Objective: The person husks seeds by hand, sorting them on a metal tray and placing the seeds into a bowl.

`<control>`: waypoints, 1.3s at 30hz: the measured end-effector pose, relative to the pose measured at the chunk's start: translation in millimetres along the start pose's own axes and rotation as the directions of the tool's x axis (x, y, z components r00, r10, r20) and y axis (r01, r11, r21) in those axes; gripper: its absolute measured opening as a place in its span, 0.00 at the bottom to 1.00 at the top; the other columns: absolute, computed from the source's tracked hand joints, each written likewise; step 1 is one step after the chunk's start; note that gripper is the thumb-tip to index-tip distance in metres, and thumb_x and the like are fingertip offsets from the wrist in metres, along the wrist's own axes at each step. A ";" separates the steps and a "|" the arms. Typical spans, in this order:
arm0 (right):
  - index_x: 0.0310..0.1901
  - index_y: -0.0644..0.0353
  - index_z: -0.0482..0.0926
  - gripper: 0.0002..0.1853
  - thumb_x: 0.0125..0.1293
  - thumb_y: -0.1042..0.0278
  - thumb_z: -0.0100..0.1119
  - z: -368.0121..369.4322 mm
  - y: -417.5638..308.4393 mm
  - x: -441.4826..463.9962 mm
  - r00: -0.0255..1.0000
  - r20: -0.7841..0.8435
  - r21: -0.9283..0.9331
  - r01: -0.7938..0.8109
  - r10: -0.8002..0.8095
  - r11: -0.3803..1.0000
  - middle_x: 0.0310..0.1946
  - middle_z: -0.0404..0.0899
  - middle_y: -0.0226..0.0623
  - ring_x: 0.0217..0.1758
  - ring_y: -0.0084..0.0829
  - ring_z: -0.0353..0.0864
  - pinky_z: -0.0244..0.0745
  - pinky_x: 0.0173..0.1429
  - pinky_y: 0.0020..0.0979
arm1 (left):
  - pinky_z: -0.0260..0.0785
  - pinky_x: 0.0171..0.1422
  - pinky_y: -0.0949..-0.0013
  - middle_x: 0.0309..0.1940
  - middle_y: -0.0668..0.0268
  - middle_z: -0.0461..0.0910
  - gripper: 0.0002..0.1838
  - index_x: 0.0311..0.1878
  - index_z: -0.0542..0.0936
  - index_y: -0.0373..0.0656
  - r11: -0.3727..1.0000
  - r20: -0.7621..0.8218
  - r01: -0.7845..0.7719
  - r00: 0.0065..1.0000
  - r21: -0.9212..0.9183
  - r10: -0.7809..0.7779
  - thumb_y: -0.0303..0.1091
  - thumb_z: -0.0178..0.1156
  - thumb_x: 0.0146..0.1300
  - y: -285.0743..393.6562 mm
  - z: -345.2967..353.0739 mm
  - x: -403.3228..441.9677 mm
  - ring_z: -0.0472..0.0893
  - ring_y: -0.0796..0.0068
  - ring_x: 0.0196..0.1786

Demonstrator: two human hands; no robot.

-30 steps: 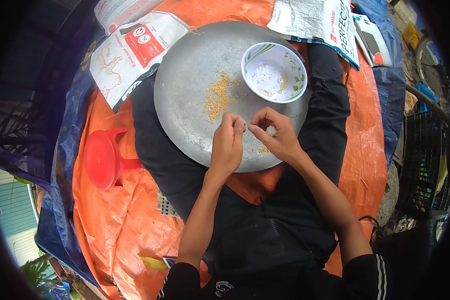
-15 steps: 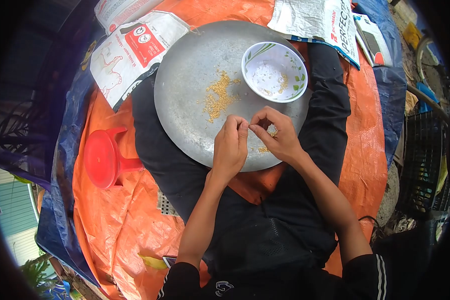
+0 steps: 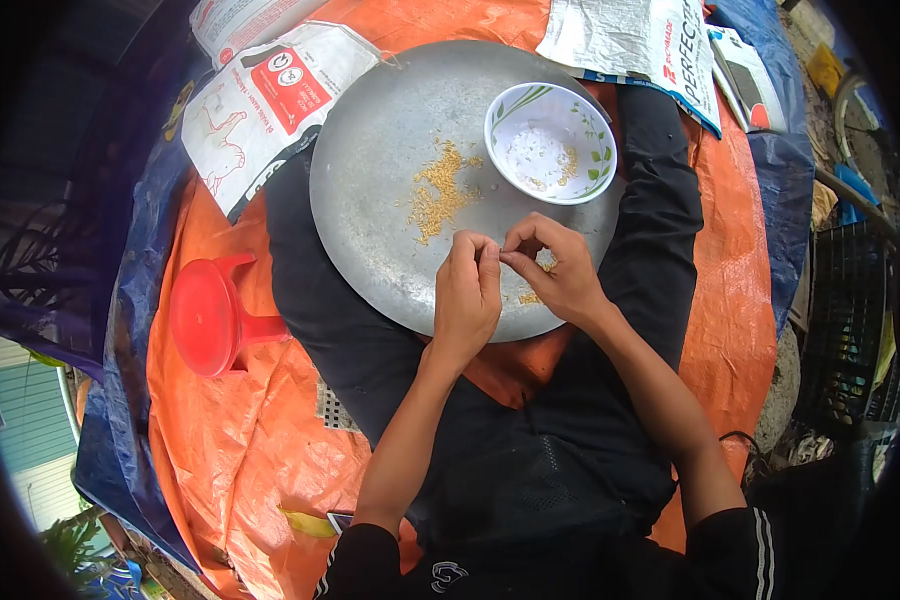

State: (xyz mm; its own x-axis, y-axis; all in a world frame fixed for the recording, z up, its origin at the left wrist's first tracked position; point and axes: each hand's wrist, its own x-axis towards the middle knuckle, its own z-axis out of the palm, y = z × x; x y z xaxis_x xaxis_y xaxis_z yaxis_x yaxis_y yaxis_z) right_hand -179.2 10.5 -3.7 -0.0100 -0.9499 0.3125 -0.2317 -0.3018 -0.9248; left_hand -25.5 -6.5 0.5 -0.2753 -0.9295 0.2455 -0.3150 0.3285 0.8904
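My left hand (image 3: 469, 288) and my right hand (image 3: 560, 272) meet over the near part of a round grey metal tray (image 3: 365, 190) on my lap. Thumb and fingertips of each are pinched together, the two pinches almost touching. Whatever lies between them is too small to make out. Golden unhusked grains (image 3: 438, 196) are spread in a loose patch mid-tray, and a smaller cluster of grains (image 3: 530, 298) shows below my right hand. Beyond that hand stands a white bowl with green leaf patterns (image 3: 515, 112), holding whitish bits and some golden grains.
An orange tarp (image 3: 230, 440) lies under me, with a red plastic stool (image 3: 202, 318) on its left. Printed sacks lie at the far left (image 3: 260, 115) and far right (image 3: 650, 50). A black crate (image 3: 845, 325) stands off the tarp to the right.
Both hands keep the same pinched pose over the tray, with hardly any movement of the fingers. The whole view has shifted very slightly; grains and bowl look unchanged.
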 end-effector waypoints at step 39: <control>0.41 0.64 0.75 0.10 0.62 0.83 0.67 14.2 -0.3 -7.9 0.987 -0.124 -0.101 0.092 -0.104 0.991 0.34 0.76 0.37 0.29 0.27 0.77 0.72 0.33 0.28 | 0.66 0.35 0.68 0.27 0.63 0.76 0.11 0.40 0.74 0.36 0.961 -0.022 0.138 0.989 -0.238 -0.147 0.34 0.52 0.78 1.5 4.9 -4.6 0.73 0.76 0.30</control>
State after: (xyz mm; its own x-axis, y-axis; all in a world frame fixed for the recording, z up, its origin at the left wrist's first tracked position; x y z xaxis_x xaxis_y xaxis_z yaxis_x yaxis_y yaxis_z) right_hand -165.3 17.0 -9.1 -0.1059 -0.8958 0.4316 -0.3285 -0.3781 -0.8655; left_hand -29.1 -0.9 -1.2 -0.2056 -0.9712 0.1201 -0.1245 0.1477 0.9812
